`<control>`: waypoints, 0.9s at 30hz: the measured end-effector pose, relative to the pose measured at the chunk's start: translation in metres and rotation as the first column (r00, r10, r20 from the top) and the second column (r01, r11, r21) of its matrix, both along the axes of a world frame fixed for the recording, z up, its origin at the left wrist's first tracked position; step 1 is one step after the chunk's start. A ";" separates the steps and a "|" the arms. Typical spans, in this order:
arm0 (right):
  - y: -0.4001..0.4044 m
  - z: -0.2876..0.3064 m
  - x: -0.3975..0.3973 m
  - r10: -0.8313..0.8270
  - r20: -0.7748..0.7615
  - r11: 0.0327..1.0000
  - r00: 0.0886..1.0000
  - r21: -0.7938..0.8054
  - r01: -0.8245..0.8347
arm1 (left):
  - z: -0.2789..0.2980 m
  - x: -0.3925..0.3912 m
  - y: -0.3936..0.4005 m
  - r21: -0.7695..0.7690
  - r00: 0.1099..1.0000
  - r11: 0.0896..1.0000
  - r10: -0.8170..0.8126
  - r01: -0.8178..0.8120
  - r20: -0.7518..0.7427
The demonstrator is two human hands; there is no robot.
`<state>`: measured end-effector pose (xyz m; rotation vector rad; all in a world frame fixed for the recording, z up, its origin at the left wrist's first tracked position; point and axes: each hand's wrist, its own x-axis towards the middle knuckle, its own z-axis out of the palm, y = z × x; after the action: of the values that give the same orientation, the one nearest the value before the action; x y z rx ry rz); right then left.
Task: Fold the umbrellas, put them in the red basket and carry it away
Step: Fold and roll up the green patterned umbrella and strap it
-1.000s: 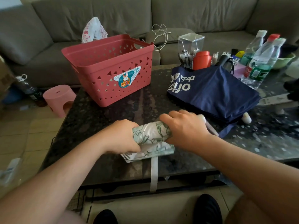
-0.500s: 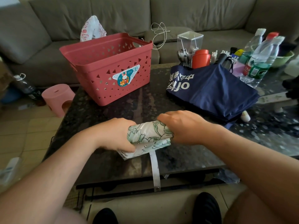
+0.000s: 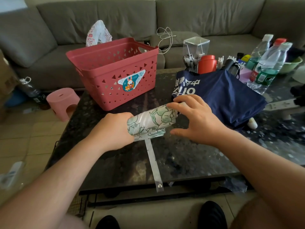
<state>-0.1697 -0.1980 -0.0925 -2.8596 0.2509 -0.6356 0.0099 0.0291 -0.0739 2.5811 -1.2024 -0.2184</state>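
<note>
While the left hand (image 3: 113, 129) grips one end of the rolled floral umbrella (image 3: 150, 121), its fingers curled round the fabric, the right hand (image 3: 196, 119) hovers at the other end with fingers spread and relaxed, only its fingertips (image 3: 171, 105) touching the top of the roll and nothing held in it. The umbrella lies on the dark table (image 3: 189, 159) in front of the red basket (image 3: 115, 71), near it but not touching, with its closing strap (image 3: 154, 164) trailing loose from the roll away from the basket, toward the table's near edge. Beside the basket, on the side of the right hand, the navy umbrella (image 3: 227, 95) lies spread in flat folds, not yet rolled. The basket looks empty as far as its inside shows. The step in hand appears to be the rolling of the first umbrella: the canopy is wound tight, but the strap is not fastened. The next move likely calls for the right hand to take the strap, wind it round the roll and press its snap shut, while the left hand keeps the fabric from unwinding. The thin cloth would probably spring loose if that grip slackened. After that the roll can go into the basket, and the navy one remains to be folded.
</note>
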 end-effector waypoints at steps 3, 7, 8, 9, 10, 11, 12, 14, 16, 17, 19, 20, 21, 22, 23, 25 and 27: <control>0.009 -0.006 0.007 -0.131 0.252 0.990 0.959 0.087 0.112 | 0.000 0.000 -0.001 -0.038 0.999 0.999 0.030 -0.030 0.012; 0.016 -0.003 0.012 -0.280 0.194 0.926 0.940 0.313 0.211 | -0.002 0.001 -0.001 -0.066 0.998 0.996 0.054 -0.055 -0.013; 0.017 -0.004 0.013 -0.281 0.156 0.914 0.947 0.344 0.215 | -0.003 0.000 -0.001 -0.071 0.998 0.996 0.061 -0.062 -0.019; 0.018 -0.004 0.012 -0.289 0.131 0.893 0.948 0.395 0.217 | -0.003 0.000 -0.002 -0.074 0.998 0.995 0.065 -0.066 -0.020; 0.019 -0.005 0.012 -0.304 0.115 0.858 0.946 0.464 0.219 | -0.004 -0.001 -0.002 -0.077 0.998 0.995 0.066 -0.067 -0.015; 0.021 -0.006 0.013 -0.321 0.103 0.816 0.941 0.534 0.220 | -0.004 -0.002 -0.002 -0.080 0.998 0.994 0.067 -0.068 -0.011; 0.022 -0.006 0.014 -0.338 0.091 0.774 0.937 0.593 0.221 | -0.005 -0.003 -0.003 -0.086 0.998 0.994 0.070 -0.070 -0.011; 0.024 -0.007 0.018 -0.352 0.094 0.700 0.931 0.687 0.196 | -0.005 -0.005 -0.003 -0.100 0.997 0.992 0.080 -0.081 -0.013; 0.024 -0.006 0.020 -0.370 0.128 0.631 0.920 0.761 0.148 | -0.006 -0.005 -0.004 -0.114 0.996 0.990 0.088 -0.088 -0.004; 0.023 -0.005 0.021 -0.383 0.134 0.620 0.914 0.770 0.147 | -0.006 -0.006 -0.004 -0.119 0.996 0.989 0.089 -0.088 0.002; 0.022 -0.003 0.020 -0.391 0.114 0.640 0.914 0.746 0.181 | -0.005 -0.007 -0.006 -0.122 0.996 0.989 0.088 -0.087 0.009; 0.022 -0.002 0.020 -0.386 0.102 0.654 0.917 0.731 0.194 | -0.005 -0.008 -0.006 -0.121 0.996 0.989 0.088 -0.086 0.010; 0.022 -0.002 0.020 -0.384 0.100 0.663 0.918 0.722 0.199 | -0.006 -0.008 -0.006 -0.121 0.996 0.989 0.087 -0.085 0.008; 0.022 -0.001 0.019 -0.386 0.106 0.668 0.916 0.718 0.198 | -0.006 -0.009 -0.007 -0.122 0.996 0.989 0.085 -0.083 0.008; 0.021 -0.001 0.019 -0.387 0.113 0.669 0.915 0.717 0.195 | -0.006 -0.009 -0.007 -0.123 0.996 0.989 0.083 -0.082 0.007; 0.020 0.000 0.019 -0.385 0.107 0.656 0.917 0.731 0.191 | -0.006 -0.010 -0.009 -0.124 0.996 0.989 0.084 -0.082 0.008; 0.018 0.001 0.020 -0.390 0.093 0.642 0.916 0.741 0.198 | -0.006 -0.010 -0.009 -0.122 0.996 0.989 0.089 -0.086 0.015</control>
<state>-0.1500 -0.1798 -0.0920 -1.9574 0.7596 -0.7326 0.0001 0.0198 -0.0800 2.5287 -1.0715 -0.0969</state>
